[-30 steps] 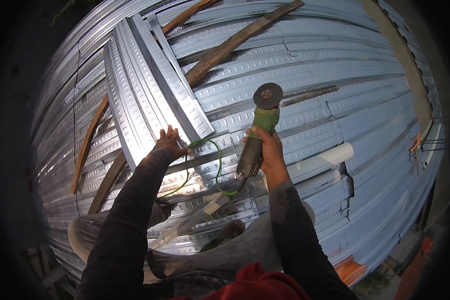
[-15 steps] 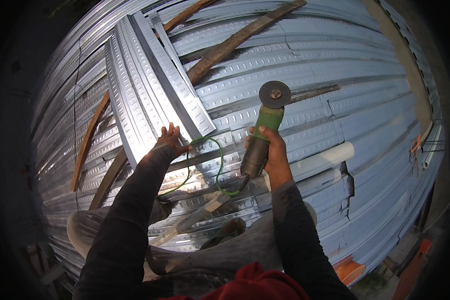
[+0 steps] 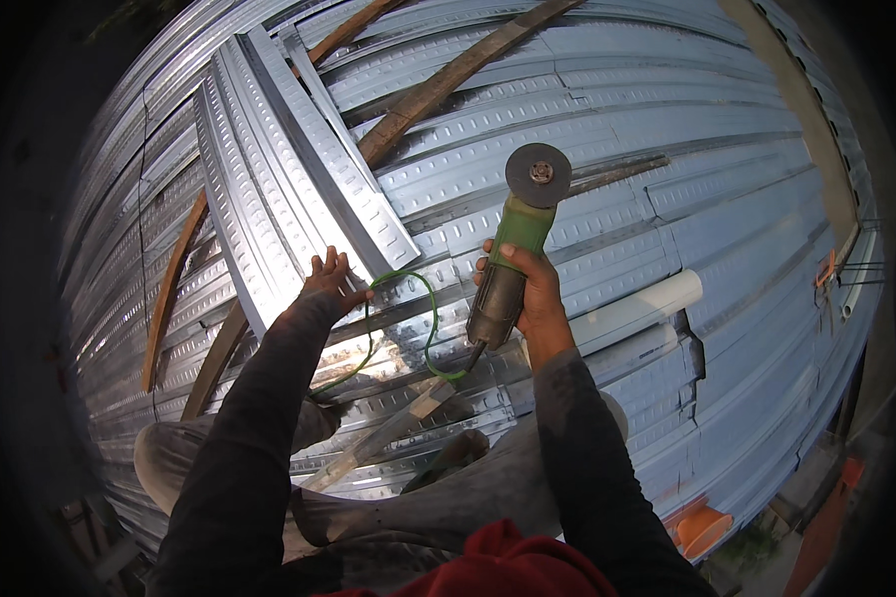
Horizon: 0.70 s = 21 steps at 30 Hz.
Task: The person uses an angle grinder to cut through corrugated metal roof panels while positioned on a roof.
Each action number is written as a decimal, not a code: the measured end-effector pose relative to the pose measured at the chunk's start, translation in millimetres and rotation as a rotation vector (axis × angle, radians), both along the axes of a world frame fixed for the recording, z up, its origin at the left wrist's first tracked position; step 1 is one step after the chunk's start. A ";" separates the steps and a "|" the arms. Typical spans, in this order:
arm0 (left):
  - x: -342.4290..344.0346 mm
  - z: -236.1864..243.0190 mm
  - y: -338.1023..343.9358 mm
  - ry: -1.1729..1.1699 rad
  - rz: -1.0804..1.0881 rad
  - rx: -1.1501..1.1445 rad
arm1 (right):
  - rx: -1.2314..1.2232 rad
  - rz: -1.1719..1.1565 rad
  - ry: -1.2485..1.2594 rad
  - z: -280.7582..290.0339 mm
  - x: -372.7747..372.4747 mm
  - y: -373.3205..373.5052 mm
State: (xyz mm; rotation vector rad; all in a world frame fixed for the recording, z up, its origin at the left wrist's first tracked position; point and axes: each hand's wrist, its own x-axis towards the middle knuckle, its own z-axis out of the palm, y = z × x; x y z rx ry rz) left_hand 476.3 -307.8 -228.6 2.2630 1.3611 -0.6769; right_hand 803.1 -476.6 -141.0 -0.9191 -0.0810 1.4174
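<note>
In my right hand [image 3: 528, 289] is a green and black angle grinder [image 3: 523, 229], held by its body with the dark cutting disc [image 3: 528, 159] at the top, face up. A green power cord [image 3: 435, 323] runs from its rear in loops toward my left hand. My left hand [image 3: 334, 287] rests with fingers spread on the lower end of a loose ribbed, dimpled metal sheet [image 3: 264, 159], beside the cord's upper loop. A narrower metal strip [image 3: 348, 139] lies along that sheet's right side.
Ribbed decking [image 3: 747, 298] spreads around me under my bent legs [image 3: 428, 512]. Weathered planks [image 3: 438, 80] and curved wooden boards [image 3: 174, 289] lie across it. A white pipe [image 3: 647, 303] lies right of the grinder. A concrete strip [image 3: 801, 119] follows the right edge, an orange object [image 3: 704, 529] near the lower right.
The whole view has shifted slightly. The grinder has tilted a little in my right hand and now sits slightly higher in view. My left hand stays on the sheet.
</note>
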 end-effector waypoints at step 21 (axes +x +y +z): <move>0.0 -4.0 -0.6 0.020 0.016 -0.003 | 0.014 -0.019 -0.038 -3.2 -7.9 2.6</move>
